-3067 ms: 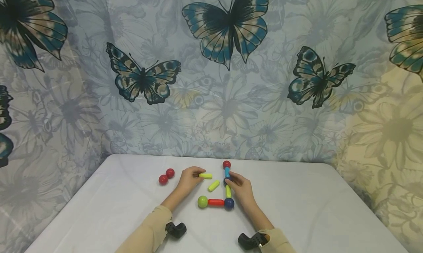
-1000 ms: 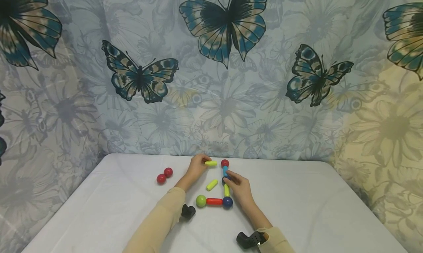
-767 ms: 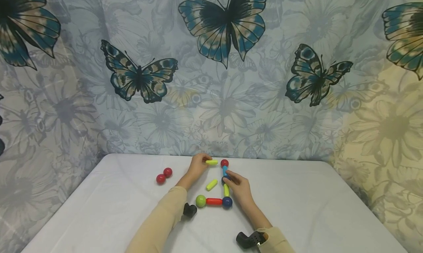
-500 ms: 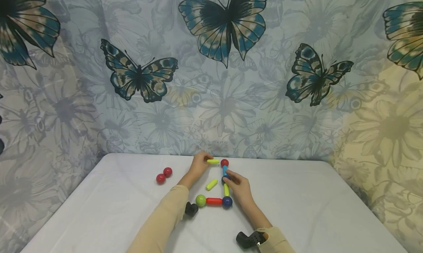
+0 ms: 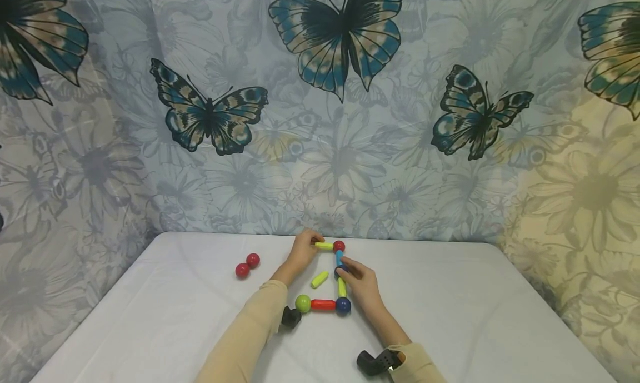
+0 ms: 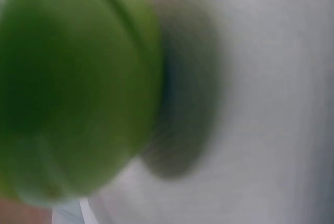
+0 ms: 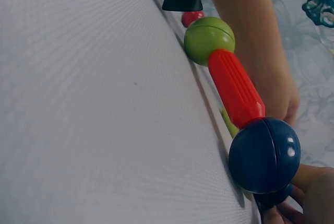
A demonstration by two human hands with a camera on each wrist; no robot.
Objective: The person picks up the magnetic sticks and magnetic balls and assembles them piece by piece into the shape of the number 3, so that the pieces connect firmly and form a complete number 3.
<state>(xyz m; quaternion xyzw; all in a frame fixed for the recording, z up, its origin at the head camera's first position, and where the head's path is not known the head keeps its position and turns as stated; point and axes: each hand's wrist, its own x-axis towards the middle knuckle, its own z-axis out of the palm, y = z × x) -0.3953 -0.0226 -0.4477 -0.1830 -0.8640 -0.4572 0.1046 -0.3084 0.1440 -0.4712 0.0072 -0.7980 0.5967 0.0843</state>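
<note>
In the head view my left hand pinches the left end of a yellow-green rod. Its other end meets a red ball atop a ball-and-rod toy chain. Below that come a light-blue rod, a dark blue ball, a yellow-green rod and a dark blue corner ball. A red rod joins the corner to a green ball. My right hand pinches the middle dark blue ball, partly covering it. That green ball fills the left wrist view's left side.
A loose yellow-green rod lies inside the bent chain. Two red balls sit side by side to the left on the white-covered table. A butterfly-patterned curtain hangs behind the table's far edge.
The left hand has carried its rod up and to the right, from beside the loose rod to the top red ball, closing the gap. The right hand has stayed on the middle ball.
</note>
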